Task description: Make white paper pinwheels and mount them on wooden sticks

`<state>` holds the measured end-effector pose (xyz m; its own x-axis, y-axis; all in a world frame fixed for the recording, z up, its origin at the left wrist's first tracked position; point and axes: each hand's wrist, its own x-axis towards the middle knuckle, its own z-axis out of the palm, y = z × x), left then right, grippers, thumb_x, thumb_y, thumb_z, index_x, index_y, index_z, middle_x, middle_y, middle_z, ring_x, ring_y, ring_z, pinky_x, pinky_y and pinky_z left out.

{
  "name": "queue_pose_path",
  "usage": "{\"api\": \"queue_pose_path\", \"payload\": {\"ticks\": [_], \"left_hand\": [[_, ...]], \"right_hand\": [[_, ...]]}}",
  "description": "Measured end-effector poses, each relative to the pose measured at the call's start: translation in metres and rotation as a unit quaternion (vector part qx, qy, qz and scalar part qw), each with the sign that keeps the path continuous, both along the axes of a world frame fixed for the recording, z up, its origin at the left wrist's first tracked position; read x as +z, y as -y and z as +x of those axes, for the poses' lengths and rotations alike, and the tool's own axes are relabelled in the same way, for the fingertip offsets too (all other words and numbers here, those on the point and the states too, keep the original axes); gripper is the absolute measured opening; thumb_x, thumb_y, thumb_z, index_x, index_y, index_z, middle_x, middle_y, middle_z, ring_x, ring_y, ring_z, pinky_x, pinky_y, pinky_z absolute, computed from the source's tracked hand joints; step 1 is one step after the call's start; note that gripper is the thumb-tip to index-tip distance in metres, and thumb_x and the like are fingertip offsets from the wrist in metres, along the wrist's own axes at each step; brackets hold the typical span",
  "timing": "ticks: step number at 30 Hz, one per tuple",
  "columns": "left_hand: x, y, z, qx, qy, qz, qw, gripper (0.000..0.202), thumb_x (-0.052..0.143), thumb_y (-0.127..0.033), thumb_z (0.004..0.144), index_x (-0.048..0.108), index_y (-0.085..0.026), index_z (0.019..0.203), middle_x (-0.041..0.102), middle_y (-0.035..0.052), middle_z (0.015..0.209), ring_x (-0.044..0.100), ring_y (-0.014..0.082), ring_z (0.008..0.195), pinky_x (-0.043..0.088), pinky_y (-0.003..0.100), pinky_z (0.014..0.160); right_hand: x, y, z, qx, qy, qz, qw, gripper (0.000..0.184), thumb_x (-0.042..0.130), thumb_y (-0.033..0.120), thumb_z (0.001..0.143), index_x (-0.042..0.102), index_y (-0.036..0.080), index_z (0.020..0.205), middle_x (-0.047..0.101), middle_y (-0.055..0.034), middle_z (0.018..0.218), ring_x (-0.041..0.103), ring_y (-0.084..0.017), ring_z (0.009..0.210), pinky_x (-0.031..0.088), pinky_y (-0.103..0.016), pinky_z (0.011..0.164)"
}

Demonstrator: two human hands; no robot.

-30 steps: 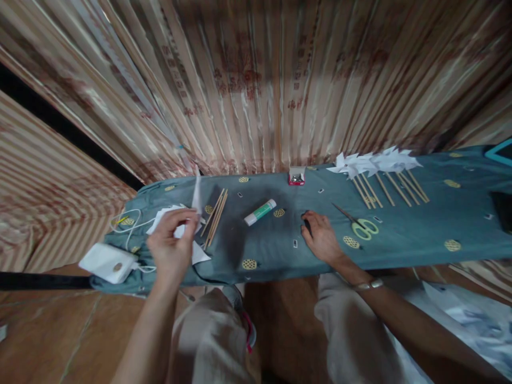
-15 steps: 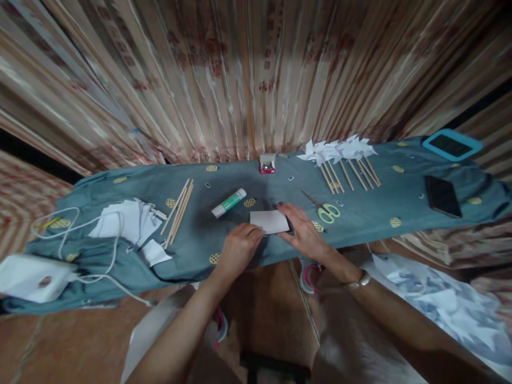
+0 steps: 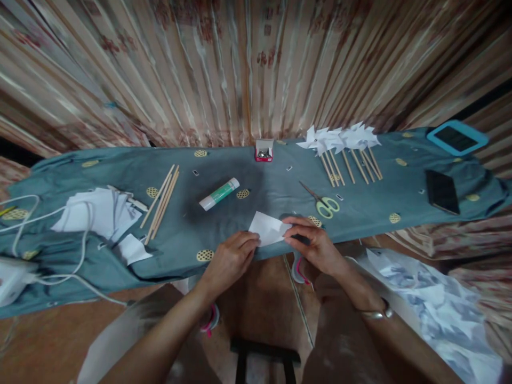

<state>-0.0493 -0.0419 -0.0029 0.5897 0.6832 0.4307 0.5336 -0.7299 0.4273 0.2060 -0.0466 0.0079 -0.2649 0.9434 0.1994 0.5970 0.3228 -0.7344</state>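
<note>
A small sheet of white paper (image 3: 264, 229) is held between my hands near the front edge of the cloth-covered table (image 3: 280, 197). My left hand (image 3: 232, 260) pinches its left edge. At the opposite side, the thumb and fingers of my right hand (image 3: 314, 242) grip a corner that looks turned over. Beyond the paper lies a glue stick (image 3: 220, 194) with a green label. Green-handled scissors (image 3: 327, 207) rest to the right, blades pointing away. A small red-and-white box (image 3: 264, 151) of shiny metal bits stands open farther back.
Loose wooden sticks (image 3: 161, 205) and white paper sheets (image 3: 96, 213) lie on the left, near a white cable and power box (image 3: 14, 280). Paper pinwheels (image 3: 340, 141) on sticks are at the back right. A black phone (image 3: 442, 191) and blue-framed tablet (image 3: 457, 137) lie far right.
The paper lay flat as a rectangle; now it is turned, tilted and partly opened out, with a corner folded over. My right hand has moved slightly right, and the view has shifted.
</note>
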Motion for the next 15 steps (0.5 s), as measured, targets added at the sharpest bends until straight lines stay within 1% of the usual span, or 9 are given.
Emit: {"api": "queue_pose_path", "payload": {"ticks": [3,8,11,15], "left_hand": [[0.001,0.001,0.000,0.001,0.009,-0.003,1.000,0.015,0.053,-0.013,0.095,0.064,-0.016,0.105,0.073,0.0084,0.107,0.069,0.0196,0.097,0.060,0.033,0.086],[0.002,-0.001,-0.002,0.017,0.005,0.011,1.000,0.014,0.056,-0.015,0.094,0.065,-0.013,0.105,0.074,0.0092,0.100,0.066,0.0223,0.093,0.061,0.036,0.082],[0.002,-0.002,-0.005,0.028,0.011,0.000,1.000,0.013,0.057,-0.014,0.094,0.065,-0.013,0.104,0.074,0.0086,0.098,0.065,0.0215,0.091,0.061,0.035,0.079],[0.003,-0.002,-0.007,0.039,0.014,-0.011,0.999,0.012,0.058,-0.015,0.094,0.066,-0.015,0.102,0.074,0.0077,0.097,0.066,0.0208,0.090,0.060,0.034,0.079]], "right_hand": [[-0.003,-0.011,-0.006,-0.007,-0.017,-0.018,1.000,0.012,0.062,0.030,0.090,0.070,0.024,0.084,0.071,-0.0083,0.118,0.064,-0.027,0.113,0.048,-0.046,0.100],[-0.015,-0.027,-0.013,-0.030,-0.033,-0.037,0.998,0.010,0.063,0.030,0.087,0.069,0.023,0.085,0.063,-0.0112,0.134,0.058,-0.029,0.126,0.043,-0.048,0.105],[-0.019,-0.033,-0.018,-0.037,-0.032,-0.034,0.998,0.010,0.063,0.030,0.087,0.069,0.022,0.085,0.060,-0.0115,0.139,0.055,-0.029,0.129,0.042,-0.049,0.107],[-0.020,-0.038,-0.025,-0.036,-0.007,-0.016,0.999,0.009,0.061,0.027,0.087,0.068,0.022,0.084,0.058,-0.0123,0.140,0.052,-0.030,0.133,0.039,-0.052,0.110]]}}
